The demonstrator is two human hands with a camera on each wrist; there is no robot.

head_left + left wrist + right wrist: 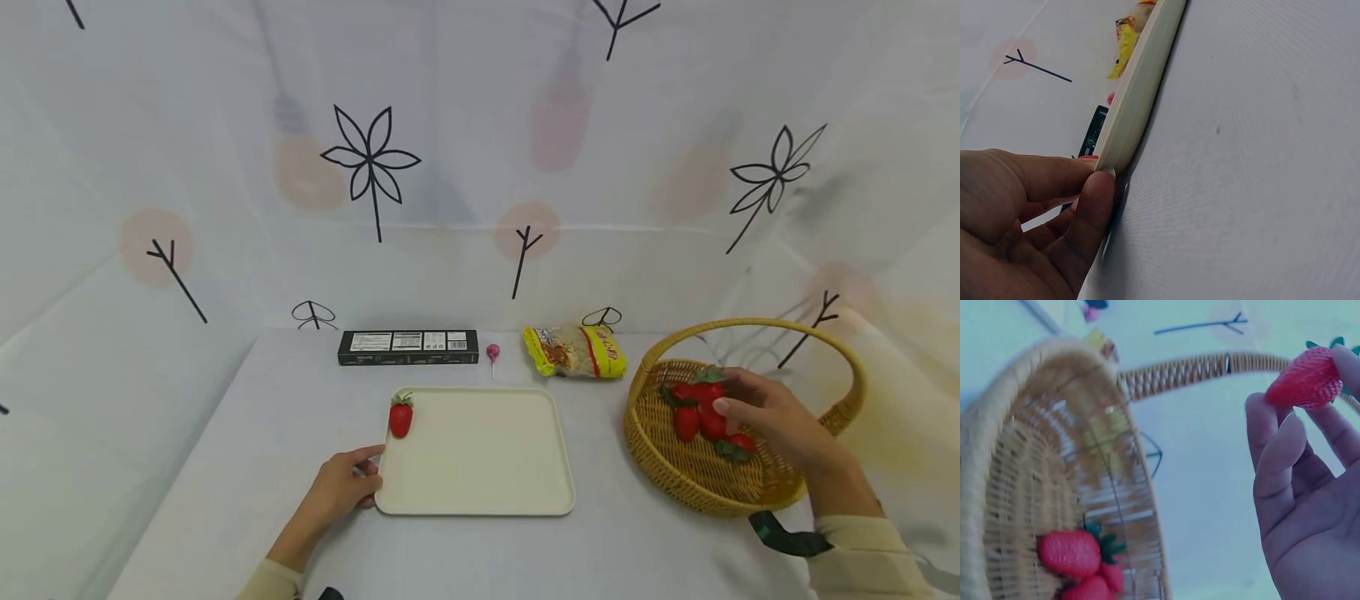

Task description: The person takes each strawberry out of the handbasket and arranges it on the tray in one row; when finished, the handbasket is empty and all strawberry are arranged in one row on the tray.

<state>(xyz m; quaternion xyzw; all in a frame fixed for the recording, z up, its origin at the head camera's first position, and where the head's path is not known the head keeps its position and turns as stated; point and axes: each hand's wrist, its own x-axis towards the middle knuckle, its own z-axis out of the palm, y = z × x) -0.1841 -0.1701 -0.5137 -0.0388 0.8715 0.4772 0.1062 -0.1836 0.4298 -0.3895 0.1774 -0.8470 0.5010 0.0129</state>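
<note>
My left hand [341, 483] pinches the left rim of a cream tray [480, 454] between thumb and fingers; the left wrist view shows the grip at the tray's edge. One strawberry [401, 417] lies in the tray's upper left corner. On the right, my right hand [776, 421] is over a wicker basket [667, 475]. Its fingers hold a red strawberry [1310, 378] with green leaves, lifted clear of the others in the right wrist view. Several more strawberries [1069, 553] lie inside the basket, partly overlapping in the head view.
Behind the tray lie a black box [408, 347], a pink lollipop [492, 352] and a yellow food packet [576, 352]. The basket's tall handle [750, 322] arches over it. A patterned white cloth [465, 192] hangs behind the table.
</note>
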